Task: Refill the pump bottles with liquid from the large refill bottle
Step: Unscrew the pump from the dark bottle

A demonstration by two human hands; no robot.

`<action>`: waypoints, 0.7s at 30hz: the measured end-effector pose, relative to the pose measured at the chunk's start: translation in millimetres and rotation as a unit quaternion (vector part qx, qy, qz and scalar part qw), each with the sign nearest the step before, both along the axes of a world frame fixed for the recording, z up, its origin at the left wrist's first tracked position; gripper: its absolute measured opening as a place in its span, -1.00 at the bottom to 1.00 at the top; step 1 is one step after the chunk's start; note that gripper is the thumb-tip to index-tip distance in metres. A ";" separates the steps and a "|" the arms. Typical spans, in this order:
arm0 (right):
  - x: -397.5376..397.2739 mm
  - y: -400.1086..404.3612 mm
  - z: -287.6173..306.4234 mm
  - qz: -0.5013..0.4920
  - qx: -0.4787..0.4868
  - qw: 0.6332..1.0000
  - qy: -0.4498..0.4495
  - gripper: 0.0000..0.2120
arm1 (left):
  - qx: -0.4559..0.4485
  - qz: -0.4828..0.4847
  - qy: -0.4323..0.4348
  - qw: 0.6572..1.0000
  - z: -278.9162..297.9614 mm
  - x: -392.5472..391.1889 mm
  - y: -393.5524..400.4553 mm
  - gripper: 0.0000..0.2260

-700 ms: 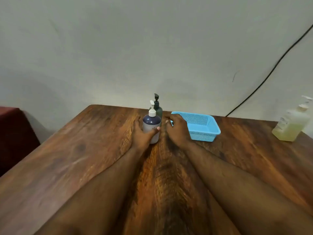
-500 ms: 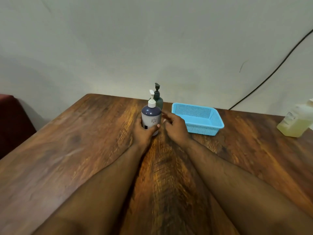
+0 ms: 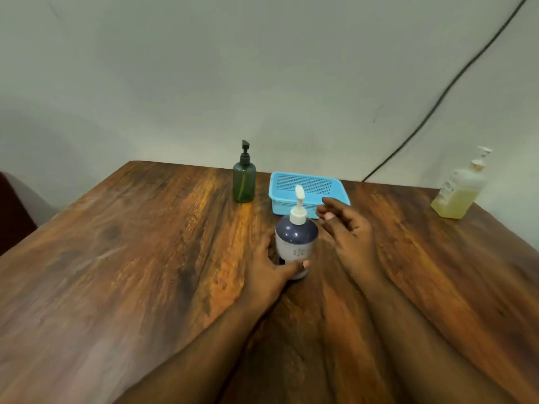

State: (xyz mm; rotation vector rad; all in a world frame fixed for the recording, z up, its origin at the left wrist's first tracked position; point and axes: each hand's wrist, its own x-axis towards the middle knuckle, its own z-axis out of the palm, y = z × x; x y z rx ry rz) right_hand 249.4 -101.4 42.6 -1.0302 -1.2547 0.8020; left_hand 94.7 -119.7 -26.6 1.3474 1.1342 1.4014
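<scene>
Here the left hand [image 3: 267,275] grips the navy bottle [image 3: 296,243] upright on the table [image 3: 131,258]; the right hand [image 3: 347,231] hovers loose-fingered just beside its pump [image 3: 298,209]. Next, likely: unscrew that pump.

Table [image 3: 145,258]: dark brown wood-grain top with orange streaks, a glossy sheen along its left side; far edge set against the wall.
Wall [image 3: 262,68]: plain, pale grey-green, matt, with a few faint scuff marks; a soft shadow falls on its lower left part.
Cable [image 3: 443,94]: thin, black, running down the wall from the upper right corner to the table's far edge.
Seat [image 3: 11,211]: dark red, partly visible beyond the table's left edge; its type cannot be told.
Light: soft, even.
</scene>
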 end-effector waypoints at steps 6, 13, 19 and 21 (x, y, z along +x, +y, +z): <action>48.7 -65.8 24.9 -0.023 0.003 0.995 -0.092 -0.75 | 0.020 -0.063 0.026 0.997 -5.8 39.4 -36.2 -0.35; 34.0 -55.6 29.4 0.027 -0.027 0.993 -0.114 -0.68 | 0.046 -0.063 0.074 0.994 -11.4 34.3 -27.7 -0.33; 29.8 -39.4 16.8 0.047 -0.007 0.995 -0.091 -0.82 | 0.043 -0.054 0.093 0.993 -12.4 33.6 -25.2 -0.37; 31.6 -34.9 14.1 0.055 0.000 0.995 -0.082 -0.82 | 0.041 -0.053 0.087 0.994 -12.2 33.0 -26.2 -0.40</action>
